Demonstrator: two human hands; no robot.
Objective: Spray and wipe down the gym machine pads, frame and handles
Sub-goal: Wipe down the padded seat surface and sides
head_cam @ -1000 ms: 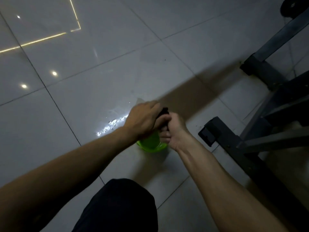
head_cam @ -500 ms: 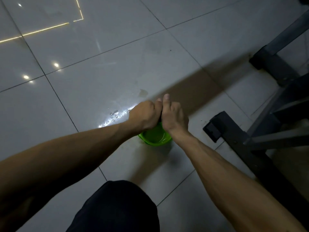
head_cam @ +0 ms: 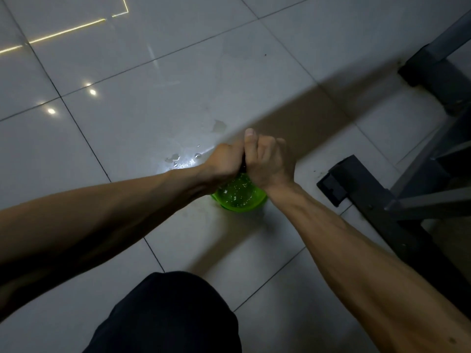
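Because the dark wet cloth (head_cam: 243,166) is soft and limp, I judge it light but slippery, best taken at both ends and twisted. Only a sliver of it shows between my fists. My left hand (head_cam: 224,161) and right hand (head_cam: 267,161) both curl tightly round it, pressed together above the round green plastic bowl (head_cam: 239,198) of water on the grey tiled floor (head_cam: 127,123). Spilled droplets (head_cam: 175,158) lie beside the bowl, and the dark metal machine frame (head_cam: 362,197) stands near on my right.

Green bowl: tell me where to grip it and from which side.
Likely best: take the green bowl by its near rim, from the person's side, kept level. It sits upright holding liquid; left hand and right hand hold a dark cloth over its far part, and the machine frame stands to its right.
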